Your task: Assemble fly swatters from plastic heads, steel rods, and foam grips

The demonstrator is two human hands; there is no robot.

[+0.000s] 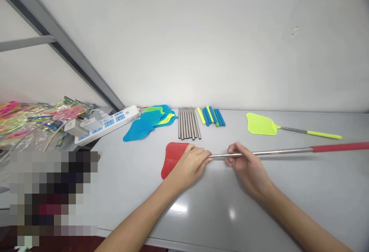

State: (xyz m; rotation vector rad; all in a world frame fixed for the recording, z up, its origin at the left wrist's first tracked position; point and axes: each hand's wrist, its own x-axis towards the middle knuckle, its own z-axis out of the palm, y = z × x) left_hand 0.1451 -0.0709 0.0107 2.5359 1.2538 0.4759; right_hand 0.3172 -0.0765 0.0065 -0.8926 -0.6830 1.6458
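Note:
A red fly swatter [173, 156] lies across the front of the table, its perforated head on the left and its metal rod [288, 151] drawn out long toward a red grip [340, 147] at the right edge. My left hand [191, 164] is closed over the neck, where the head meets the rod, and covers part of the head. Farther along, my right hand [249, 169] has its thumb and fingers curled around the rod, palm turned up. Behind them rests a yellow-green fly swatter [261, 124] with a short metal rod and matching grip.
Along the wall lie loose blue and green swatter heads [147, 123], a row of metal tubes [188, 124], and several blue and yellow-green grips [213, 116]. A white power strip [114, 119] with plugged-in adapters stands at left, beside bagged colourful items [43, 119].

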